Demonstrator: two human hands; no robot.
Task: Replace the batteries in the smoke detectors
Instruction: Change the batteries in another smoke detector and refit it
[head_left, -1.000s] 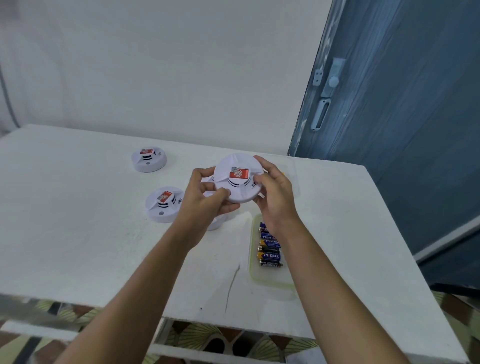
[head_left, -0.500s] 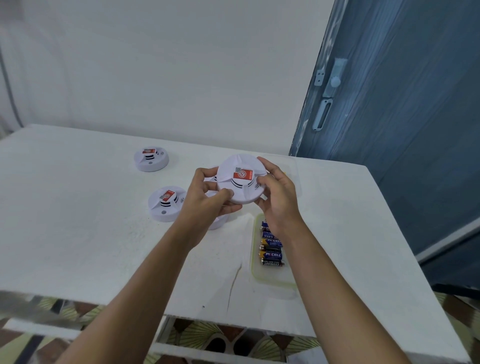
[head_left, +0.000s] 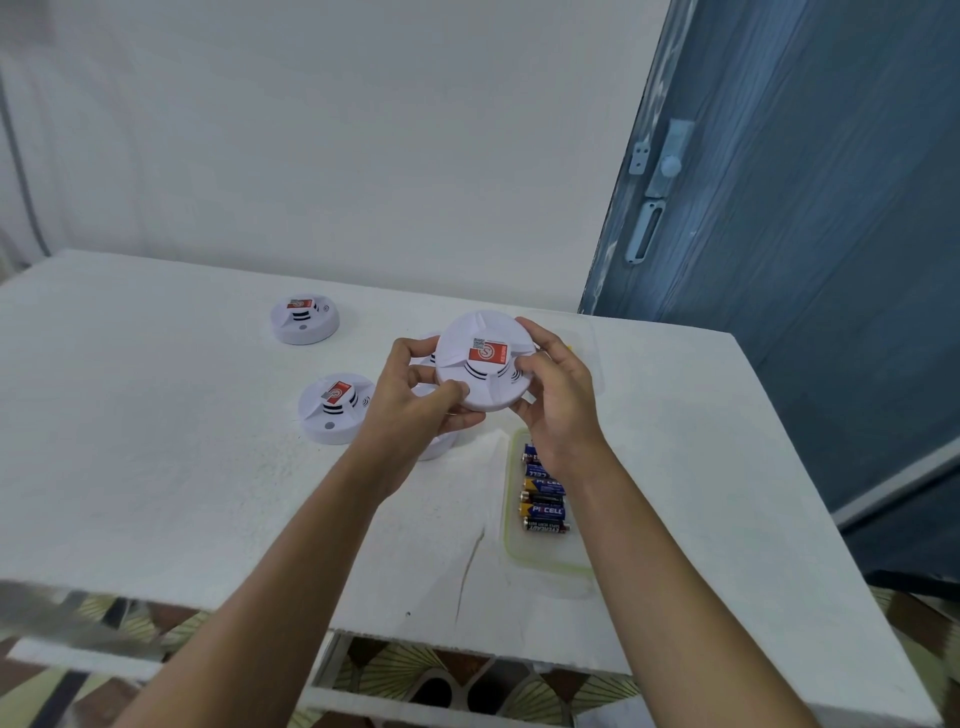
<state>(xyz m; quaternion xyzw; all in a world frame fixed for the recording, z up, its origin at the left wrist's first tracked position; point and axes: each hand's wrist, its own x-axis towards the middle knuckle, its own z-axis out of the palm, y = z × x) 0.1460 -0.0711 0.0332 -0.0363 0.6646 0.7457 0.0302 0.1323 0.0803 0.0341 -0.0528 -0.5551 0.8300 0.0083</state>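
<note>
Fingers (head_left: 411, 347) of the left hand (head_left: 415, 410) curl round the left edge of a white smoke detector (head_left: 485, 364) with the thumb pressed on its front rim. The right hand (head_left: 558, 410) wraps the right edge the same way, so both hands grip it up off the table (head_left: 156, 467), with its red-stickered top facing the camera. That table is white and a bit scuffed, with a thin dark crack line near the front edge. Two spare detectors sit on it to the left, the nearer one (head_left: 335, 408) just beside the left wrist and the far one (head_left: 305, 319) further back. A third one (head_left: 439, 449) is mostly hidden under the left hand. Some batteries (head_left: 543, 499) lie side by side in a shallow clear tray (head_left: 545, 569), right under the right wrist. Behind it all is a plain white wall (head_left: 337, 130), and on the right a blue door (head_left: 805, 286) with a pale latch (head_left: 660, 176). Patterned floor tiles (head_left: 415, 670) show below the table edge. Both bare forearms come up from the bottom corners and meet at the detector, with the backs of the hands toward the camera.
</note>
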